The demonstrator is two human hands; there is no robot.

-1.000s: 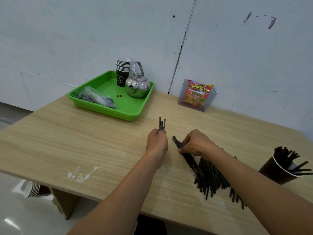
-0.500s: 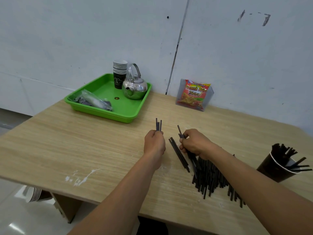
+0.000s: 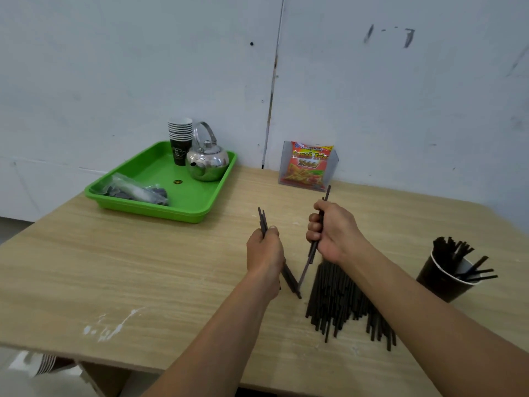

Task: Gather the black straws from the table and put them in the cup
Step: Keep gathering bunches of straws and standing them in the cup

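Note:
A pile of black straws [image 3: 340, 299] lies on the wooden table [image 3: 143, 267] under my right forearm. My left hand [image 3: 264, 250] grips a small bunch of black straws [image 3: 262, 219] whose ends stick out above and below the fist. My right hand [image 3: 332, 230] holds a few straws [image 3: 310, 256] lifted steeply off the table, their lower ends near the pile. At the right stands a dark paper cup [image 3: 440, 279] with several black straws in it, some leaning over its rim.
A green tray [image 3: 200, 202] at the back left holds a stack of paper cups [image 3: 180, 138], a steel kettle [image 3: 207, 161] and a plastic bag [image 3: 131, 190]. A snack packet in a clear holder [image 3: 309, 167] stands against the wall. White smears [image 3: 111, 325] mark the front edge.
My right hand has picked straws up from the table and raised them upright. My left hand keeps its bunch and has barely moved. The camera has moved closer.

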